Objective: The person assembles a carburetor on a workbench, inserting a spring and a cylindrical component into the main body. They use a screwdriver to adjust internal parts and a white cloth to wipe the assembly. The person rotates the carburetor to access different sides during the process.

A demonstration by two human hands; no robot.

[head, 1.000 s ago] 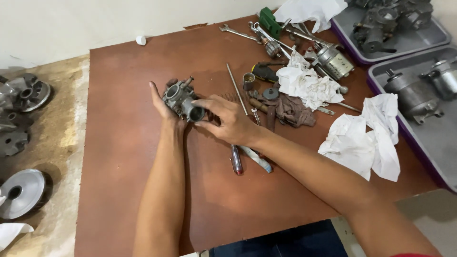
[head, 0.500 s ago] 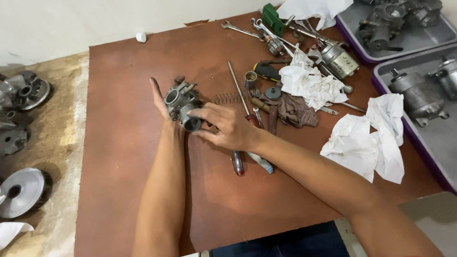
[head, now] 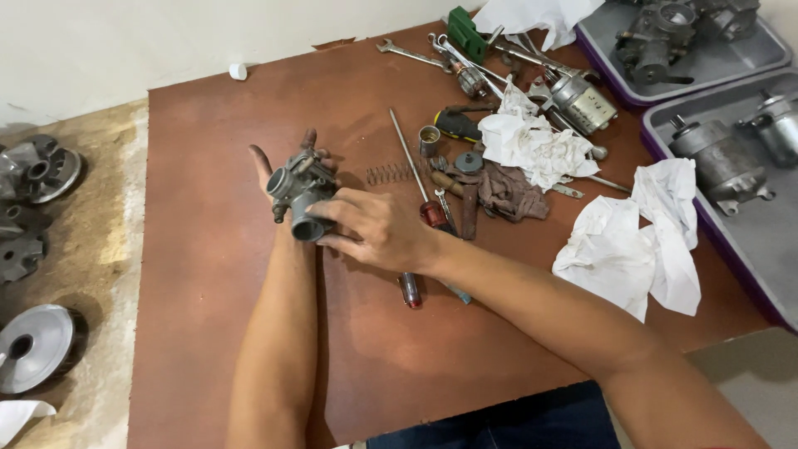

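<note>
Both hands are wrapped round a small grey carburetor (head: 299, 195), held just above the brown counter (head: 208, 274): left hand (head: 278, 170) cups it from behind, right hand (head: 378, 233) grips the front. Just past the right hand there's a spring (head: 389, 173), screwdrivers (head: 432, 212) and a greasy rag (head: 507, 191), with crumpled white paper (head: 632, 241) further right

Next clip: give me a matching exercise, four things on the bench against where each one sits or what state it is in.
Things:
1. carburetor
2. coil spring
3. white bottle cap
4. grey starter motor

Places or states:
A. in a purple-edged tray at the right
B. held in both hands above the board
C. at the board's far left corner, by the wall
D. lying on the board beside a long thin rod

Pairs: 1-B, 2-D, 3-C, 4-A
</note>
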